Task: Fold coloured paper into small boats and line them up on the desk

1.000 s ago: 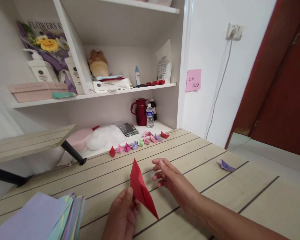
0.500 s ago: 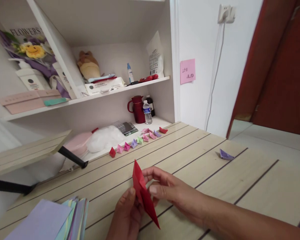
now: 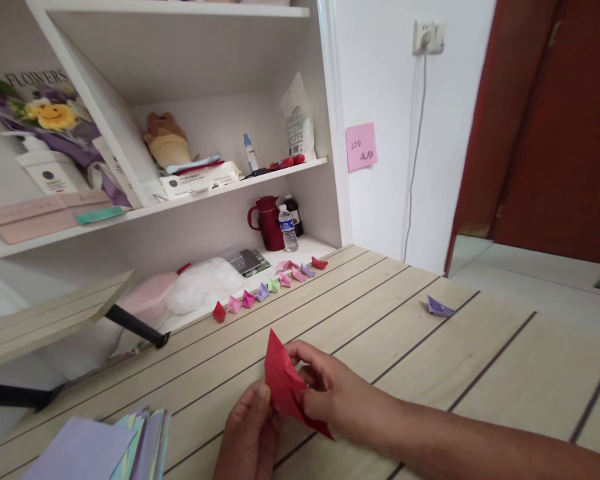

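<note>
A folded piece of red paper (image 3: 284, 380) is held up above the table between both hands, its pointed tip upward. My left hand (image 3: 253, 423) pinches its left edge between thumb and fingers. On the other side, my right hand (image 3: 325, 383) grips it, with the thumb pressed against the lower fold and the fingers partly hidden behind the paper. Small folded paper boats (image 3: 262, 292) in red, pink, purple and green stand in a row along the table's back edge. A lone purple paper boat (image 3: 439, 307) lies to the right.
A stack of coloured paper (image 3: 87, 447) lies at the front left of the wooden table (image 3: 380, 313). Beside it a small raised stand (image 3: 55, 320) has black legs. Behind are white shelves with a red jug (image 3: 270, 223) and a water bottle (image 3: 287, 230).
My right thumb has moved onto the lower part of the red paper, which has turned to show more of its face. The camera view has shifted slightly.
</note>
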Tool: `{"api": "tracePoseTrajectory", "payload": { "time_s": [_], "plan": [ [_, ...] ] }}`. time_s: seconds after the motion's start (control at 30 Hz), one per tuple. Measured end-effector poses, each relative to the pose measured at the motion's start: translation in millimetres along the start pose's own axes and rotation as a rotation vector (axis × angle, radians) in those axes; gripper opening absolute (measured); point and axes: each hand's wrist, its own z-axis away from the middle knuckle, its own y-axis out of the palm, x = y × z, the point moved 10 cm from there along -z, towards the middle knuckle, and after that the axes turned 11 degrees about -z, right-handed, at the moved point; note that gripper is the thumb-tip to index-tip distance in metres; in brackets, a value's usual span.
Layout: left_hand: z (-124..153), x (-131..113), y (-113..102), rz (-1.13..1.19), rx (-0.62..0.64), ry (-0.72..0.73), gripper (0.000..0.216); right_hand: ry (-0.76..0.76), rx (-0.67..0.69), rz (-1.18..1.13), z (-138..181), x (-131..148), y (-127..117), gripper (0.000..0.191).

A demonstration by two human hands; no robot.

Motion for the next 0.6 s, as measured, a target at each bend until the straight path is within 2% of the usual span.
{"api": "tracePoseTrajectory", "payload": {
  "time_s": [0.17,0.33,0.43,0.6],
  "plan": [
    [0,11,2,-0.148,-0.017,-0.037,0.036,-0.063,-0.116,0.163,-1,6,-15,0.030],
    [5,5,3,-0.137,-0.078,0.033,0.028,-0.055,-0.142,0.211,-4,1,-22,0.004],
    [6,2,4,-0.136,-0.059,0.025,0.028,-0.039,-0.131,0.229,-6,-2,-23,0.010],
    [2,3,3,-0.116,-0.015,0.022,0.025,-0.139,-0.102,0.275,-2,13,-18,0.020]
  ]
}}
